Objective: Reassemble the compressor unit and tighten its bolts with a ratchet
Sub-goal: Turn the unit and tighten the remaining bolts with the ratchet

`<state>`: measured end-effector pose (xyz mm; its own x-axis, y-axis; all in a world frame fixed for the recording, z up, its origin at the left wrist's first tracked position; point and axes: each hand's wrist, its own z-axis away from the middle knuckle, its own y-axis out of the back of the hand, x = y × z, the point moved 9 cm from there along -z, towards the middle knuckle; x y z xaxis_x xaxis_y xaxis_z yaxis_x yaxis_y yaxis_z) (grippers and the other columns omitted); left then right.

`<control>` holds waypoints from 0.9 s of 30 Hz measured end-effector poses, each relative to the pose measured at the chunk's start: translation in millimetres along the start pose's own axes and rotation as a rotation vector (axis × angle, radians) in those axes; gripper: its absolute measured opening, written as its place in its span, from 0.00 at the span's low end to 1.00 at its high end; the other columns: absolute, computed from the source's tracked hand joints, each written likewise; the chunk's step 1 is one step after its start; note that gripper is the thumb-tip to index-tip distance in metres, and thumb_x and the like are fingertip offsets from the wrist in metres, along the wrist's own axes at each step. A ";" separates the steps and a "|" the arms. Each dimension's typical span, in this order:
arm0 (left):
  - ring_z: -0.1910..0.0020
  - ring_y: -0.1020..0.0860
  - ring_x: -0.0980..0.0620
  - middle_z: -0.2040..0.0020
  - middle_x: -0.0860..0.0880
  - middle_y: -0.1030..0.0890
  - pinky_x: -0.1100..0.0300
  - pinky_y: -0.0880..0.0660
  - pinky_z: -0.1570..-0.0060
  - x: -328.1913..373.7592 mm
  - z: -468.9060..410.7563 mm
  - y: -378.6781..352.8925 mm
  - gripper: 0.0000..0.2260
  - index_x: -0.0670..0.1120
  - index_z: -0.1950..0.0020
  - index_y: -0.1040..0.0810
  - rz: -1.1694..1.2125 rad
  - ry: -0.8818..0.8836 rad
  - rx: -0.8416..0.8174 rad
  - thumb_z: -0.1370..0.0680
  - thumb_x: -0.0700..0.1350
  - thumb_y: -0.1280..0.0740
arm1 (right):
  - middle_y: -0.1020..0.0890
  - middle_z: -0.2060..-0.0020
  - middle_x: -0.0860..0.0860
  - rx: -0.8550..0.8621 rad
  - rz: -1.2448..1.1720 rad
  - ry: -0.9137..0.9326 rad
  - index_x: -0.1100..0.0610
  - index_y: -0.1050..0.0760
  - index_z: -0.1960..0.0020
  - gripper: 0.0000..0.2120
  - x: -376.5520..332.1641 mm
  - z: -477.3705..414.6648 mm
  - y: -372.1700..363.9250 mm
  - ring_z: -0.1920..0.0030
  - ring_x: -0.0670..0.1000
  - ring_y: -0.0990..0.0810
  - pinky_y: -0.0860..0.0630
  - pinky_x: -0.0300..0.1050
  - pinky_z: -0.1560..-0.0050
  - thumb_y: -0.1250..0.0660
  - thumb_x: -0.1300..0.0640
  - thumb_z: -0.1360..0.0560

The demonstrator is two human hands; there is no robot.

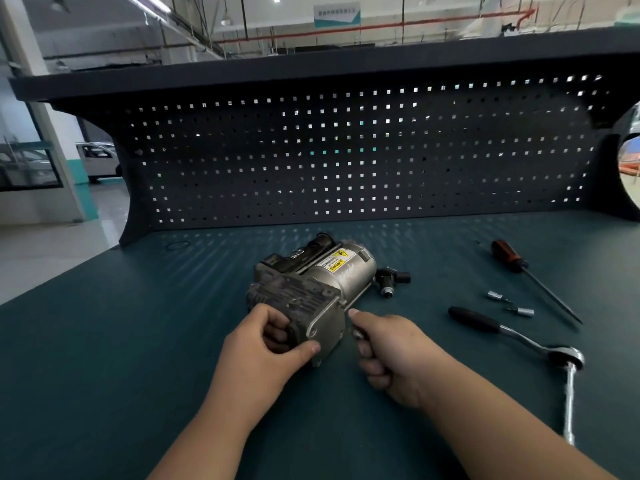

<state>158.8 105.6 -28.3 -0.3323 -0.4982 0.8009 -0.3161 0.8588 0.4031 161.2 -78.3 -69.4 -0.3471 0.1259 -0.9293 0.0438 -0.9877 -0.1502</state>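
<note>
The grey metal compressor unit (311,285) lies on its side in the middle of the green bench, with a yellow warning label on its round silver body. My left hand (273,344) grips the near end plate of the unit, thumb across its front face. My right hand (384,351) is just right of that plate, with thumb and forefinger pinching a small metal part, probably a bolt (356,332), at the plate's edge. The ratchet (512,336), black-handled with a long chrome extension, lies on the bench to the right.
A small black fitting (391,280) lies right of the compressor. Two loose sockets (509,304) and an orange-handled screwdriver (530,275) lie further right. A dark pegboard (346,150) with a shelf above closes the back of the bench (138,341).
</note>
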 end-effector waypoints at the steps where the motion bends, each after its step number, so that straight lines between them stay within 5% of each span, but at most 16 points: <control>1: 0.70 0.25 0.61 0.65 0.54 0.21 0.70 0.30 0.69 0.5 0.0 0.4 0.19 0.59 0.61 0.26 -0.001 -0.003 0.004 0.42 0.51 0.19 | 0.32 0.78 0.48 -0.044 -0.055 -0.031 0.55 0.33 0.65 0.15 1.8 0.5 -3.7 0.82 0.45 0.43 0.48 0.33 0.81 0.39 0.53 0.20; 10: 0.71 0.27 0.62 0.67 0.56 0.22 0.70 0.31 0.70 0.2 -1.2 -0.8 0.19 0.58 0.62 0.26 0.014 -0.026 -0.002 0.41 0.48 0.19 | 0.19 0.71 0.53 -0.229 0.000 0.059 0.60 0.26 0.52 0.05 -1.2 2.2 -25.1 0.81 0.44 0.42 0.48 0.31 0.81 0.41 0.64 0.22; 21: 0.72 0.29 0.62 0.68 0.52 0.24 0.70 0.31 0.71 2.2 0.1 -0.8 0.17 0.52 0.63 0.26 0.023 -0.017 0.001 0.42 0.50 0.19 | 0.21 0.70 0.56 -0.207 0.089 0.264 0.61 0.27 0.61 0.08 -12.7 6.3 -33.0 0.82 0.46 0.41 0.46 0.33 0.81 0.37 0.64 0.23; 27: 0.72 0.29 0.61 0.68 0.55 0.23 0.69 0.32 0.72 2.0 -0.7 -0.2 0.18 0.55 0.62 0.26 0.026 -0.010 -0.003 0.45 0.55 0.22 | 0.19 0.74 0.49 0.023 0.200 0.481 0.60 0.24 0.58 0.05 -30.0 10.6 -27.7 0.77 0.42 0.28 0.32 0.33 0.74 0.28 0.60 0.27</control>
<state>158.8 104.5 -26.5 -0.3494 -0.4771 0.8064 -0.3047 0.8717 0.3837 160.4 -55.6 -33.8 0.1361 -0.0426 -0.9898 0.0424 -0.9979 0.0487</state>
